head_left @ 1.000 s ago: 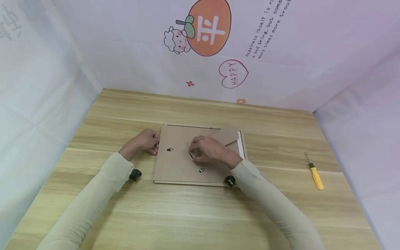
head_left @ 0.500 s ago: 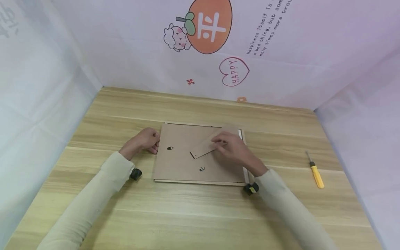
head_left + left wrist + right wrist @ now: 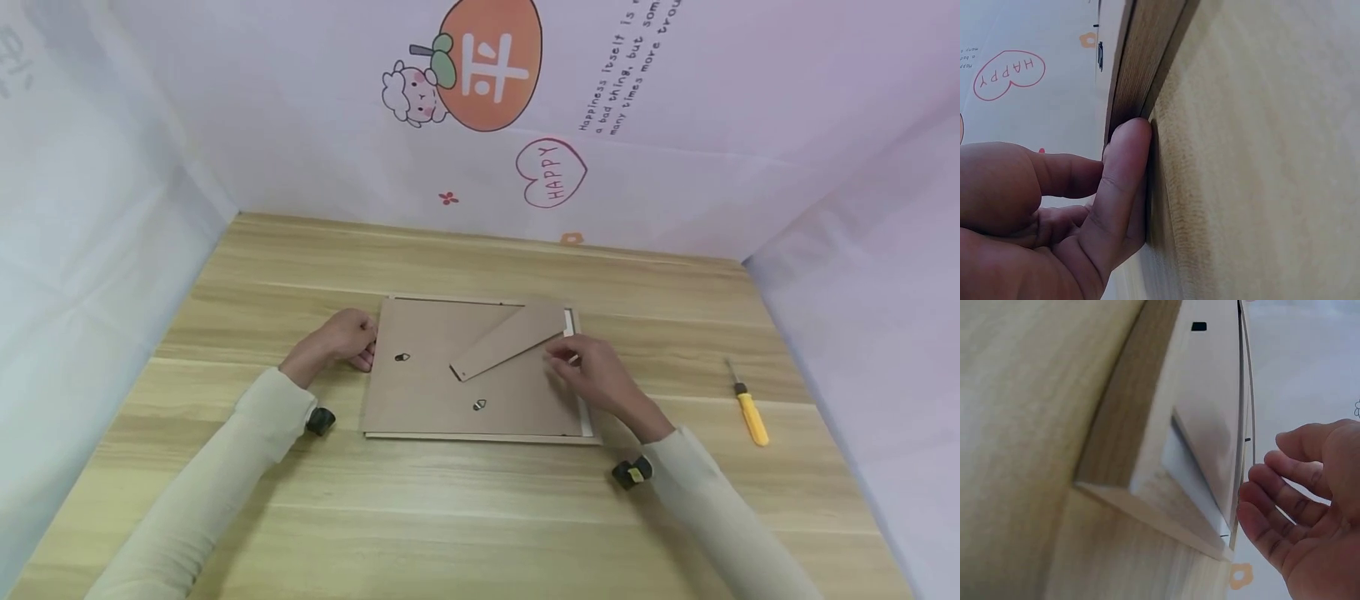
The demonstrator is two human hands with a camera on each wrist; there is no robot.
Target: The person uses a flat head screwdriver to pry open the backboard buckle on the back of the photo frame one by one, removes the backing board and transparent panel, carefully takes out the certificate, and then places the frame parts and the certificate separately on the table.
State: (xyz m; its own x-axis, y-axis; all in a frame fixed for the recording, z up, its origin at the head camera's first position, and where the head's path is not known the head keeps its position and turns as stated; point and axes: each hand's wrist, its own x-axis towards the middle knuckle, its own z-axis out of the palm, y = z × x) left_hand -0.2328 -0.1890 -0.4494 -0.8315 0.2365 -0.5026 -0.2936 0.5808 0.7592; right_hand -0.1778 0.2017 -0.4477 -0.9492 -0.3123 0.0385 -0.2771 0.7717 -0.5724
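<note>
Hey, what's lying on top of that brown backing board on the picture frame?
On the backing board lie a folded-down cardboard stand and two small metal hangers. The right hand hovers over its right edge. Whatever lies beneath the board is covered.

Head camera looks forward and down from above my arms, taking in the whole table [image 3: 465, 517], the picture frame [image 3: 420, 392] lying face down mid-table, and the printed backdrop behind. Left wrist camera sits low at table level, very close, facing along the frame's left edge; right wrist camera, equally close and low, faces its near right corner. All three views share the frame.
</note>
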